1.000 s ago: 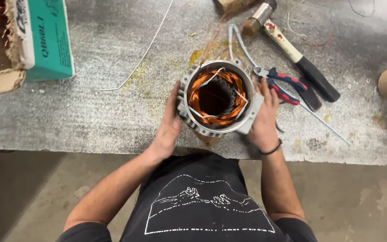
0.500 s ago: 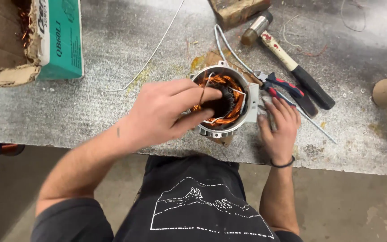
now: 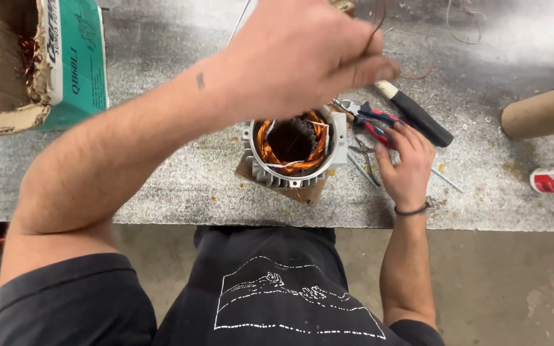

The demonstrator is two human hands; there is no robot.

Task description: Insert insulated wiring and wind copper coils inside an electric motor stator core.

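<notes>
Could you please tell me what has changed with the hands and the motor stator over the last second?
The left hand let go of the stator, reached in, then rose pinching a thin wire. The right hand moved off onto the pliers. The stator stayed put.

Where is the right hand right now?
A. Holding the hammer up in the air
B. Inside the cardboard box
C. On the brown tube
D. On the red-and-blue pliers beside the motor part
D: the right hand lies on the bench with its fingers on the red-and-blue pliers, just right of the motor part with its copper windings.
</notes>
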